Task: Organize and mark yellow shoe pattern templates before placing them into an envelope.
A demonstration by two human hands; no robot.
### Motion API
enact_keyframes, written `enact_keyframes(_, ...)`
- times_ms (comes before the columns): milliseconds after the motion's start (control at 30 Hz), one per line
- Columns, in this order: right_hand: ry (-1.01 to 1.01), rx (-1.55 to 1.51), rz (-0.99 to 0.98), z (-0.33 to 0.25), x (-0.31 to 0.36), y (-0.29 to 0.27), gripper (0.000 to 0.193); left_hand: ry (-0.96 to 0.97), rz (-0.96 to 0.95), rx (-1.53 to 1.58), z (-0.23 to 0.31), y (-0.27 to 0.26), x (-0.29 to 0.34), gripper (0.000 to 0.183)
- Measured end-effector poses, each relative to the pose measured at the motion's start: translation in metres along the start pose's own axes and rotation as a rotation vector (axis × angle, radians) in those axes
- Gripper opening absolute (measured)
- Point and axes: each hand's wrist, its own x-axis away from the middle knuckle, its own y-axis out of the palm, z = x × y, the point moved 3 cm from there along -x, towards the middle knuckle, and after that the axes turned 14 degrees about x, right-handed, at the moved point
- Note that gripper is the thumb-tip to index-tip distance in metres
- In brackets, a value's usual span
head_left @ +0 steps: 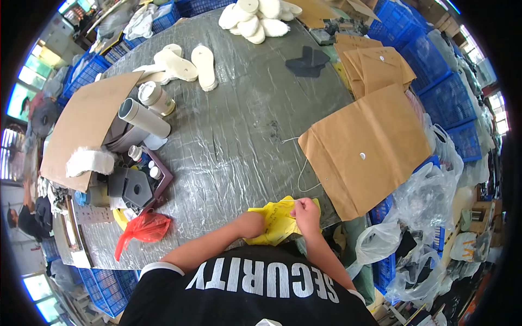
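A crumpled yellow sheet [279, 221] with dark writing lies at the table's near edge, close against my body; whether it is paper or plastic I cannot tell. My left hand [251, 224] is closed on its left side, the fingers mostly turned out of sight. At the sheet's upper right, my right hand [306, 214] is closed in a pinch. A thin white string [287, 200] runs leftward from those fingertips across the sheet's top. Just beyond, to the right, rests a large brown paper envelope [365, 152] with another loose string beside it.
White insoles [204, 68] and fluffy white slippers [258, 22] lie toward the back. At left stand a thermos [144, 118], a lidded cup [156, 98], a purple tray [165, 178] and a red plastic bag [142, 231]. Blue crates [447, 100] and clear bags [421, 201] line the right.
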Motion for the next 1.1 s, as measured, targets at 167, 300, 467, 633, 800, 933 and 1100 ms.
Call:
enact_keyframes(167,-0.120,0.223,0.021,0.008,0.020,-0.020,0.012,-0.292,-0.010,1.106,-0.044,0.001,0.023,0.024)
enact_keyframes(300,-0.206,0.331,-0.103,0.001,0.029,-0.020,0.011,-0.317,0.047,1.054,-0.047,0.007,0.032,0.024)
enact_keyframes(467,-0.566,0.604,0.233,-0.008,0.022,-0.032,0.022,-0.211,0.273,0.463,-0.027,-0.005,0.038,0.026)
enact_keyframes(633,-0.242,0.393,0.080,0.019,0.004,-0.021,0.033,-0.019,0.798,0.472,-0.027,0.004,0.034,0.029)
enact_keyframes(800,-0.006,0.212,-0.426,0.020,0.006,-0.009,0.035,0.042,0.487,0.622,-0.036,0.008,0.020,0.024)
enact_keyframes(933,-0.066,-0.263,-0.600,0.018,0.008,-0.018,0.036,0.044,0.388,1.071,-0.042,0.004,0.018,0.020)
enact_keyframes(1100,0.048,-0.169,-0.421,0.032,0.006,-0.008,0.036,0.458,1.145,0.092,0.013,-0.035,0.031,0.027)
